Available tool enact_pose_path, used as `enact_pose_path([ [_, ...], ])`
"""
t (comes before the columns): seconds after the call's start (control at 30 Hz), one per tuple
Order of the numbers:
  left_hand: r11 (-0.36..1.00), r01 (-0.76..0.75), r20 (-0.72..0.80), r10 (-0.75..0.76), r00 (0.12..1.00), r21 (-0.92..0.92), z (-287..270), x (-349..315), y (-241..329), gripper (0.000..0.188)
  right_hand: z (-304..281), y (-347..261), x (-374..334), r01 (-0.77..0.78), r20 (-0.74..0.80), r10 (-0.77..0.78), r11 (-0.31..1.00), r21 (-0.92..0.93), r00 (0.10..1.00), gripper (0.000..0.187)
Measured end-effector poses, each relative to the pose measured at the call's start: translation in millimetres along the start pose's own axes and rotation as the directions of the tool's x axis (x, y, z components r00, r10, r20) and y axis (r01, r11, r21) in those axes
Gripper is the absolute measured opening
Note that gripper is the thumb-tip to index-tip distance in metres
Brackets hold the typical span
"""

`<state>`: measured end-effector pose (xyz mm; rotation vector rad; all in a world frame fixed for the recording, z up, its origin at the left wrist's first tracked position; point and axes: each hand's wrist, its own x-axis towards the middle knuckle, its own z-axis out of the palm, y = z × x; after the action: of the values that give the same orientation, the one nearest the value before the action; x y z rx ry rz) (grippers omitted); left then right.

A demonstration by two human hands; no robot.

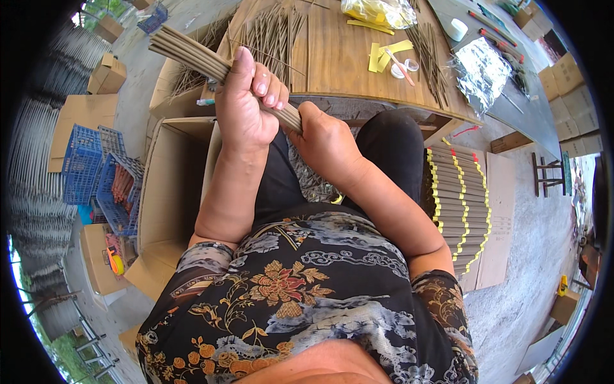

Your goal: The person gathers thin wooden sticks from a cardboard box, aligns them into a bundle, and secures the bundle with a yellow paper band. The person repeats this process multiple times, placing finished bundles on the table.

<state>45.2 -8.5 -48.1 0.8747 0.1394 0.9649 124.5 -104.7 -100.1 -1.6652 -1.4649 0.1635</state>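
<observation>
I see the person's left hand (246, 105) wrapped around a bundle (192, 56) of brown sticks slanting toward eleven o'clock; the right hand (327, 137) is a closed fist about its lower end. Loose sticks (272, 35) lie on the table (336, 61) at twelve, yellow-banded sticks (449, 192) at three, an open box (167, 185) at nine.

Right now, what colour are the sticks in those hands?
The sticks are dull brown, seen best in the head view.
</observation>
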Motion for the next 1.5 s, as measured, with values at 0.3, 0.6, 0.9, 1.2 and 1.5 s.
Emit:
enact_pose_path([
  [0.3, 0.988, 0.041, 0.465, 0.033, 0.885, -0.148, -10, 3, 6, 0.030, -24, -2, 8, -0.312, 0.486, 0.062, 0.836, 0.452, 0.872, 0.030],
  [0.6, 0.992, 0.061, 0.103, -0.050, 0.993, -0.110, -1, 6, -1, 0.024, -11, -1, 5, -0.156, 0.226, 0.100, 0.957, 0.244, 0.969, 0.026],
  [0.9, 0.999, 0.053, -0.014, -0.053, 0.998, -0.004, 2, 7, -8, 0.029, 0, 9, 7, -0.110, 0.068, 0.103, 0.987, 0.120, 0.992, 0.022],
  [1.2, 0.948, -0.146, 0.173, 0.099, 0.980, 0.284, 68, 73, -18, 0.030, -28, 43, 79, -0.016, -0.127, 0.098, 0.848, 0.530, 0.987, 0.025],
  [1.5, 0.874, 0.045, 0.024, -0.064, 0.998, 0.483, 16, 135, -104, 0.023, 18, 150, 116, -0.084, -0.156, 0.197, 0.841, 0.535, 0.968, 0.021],
])
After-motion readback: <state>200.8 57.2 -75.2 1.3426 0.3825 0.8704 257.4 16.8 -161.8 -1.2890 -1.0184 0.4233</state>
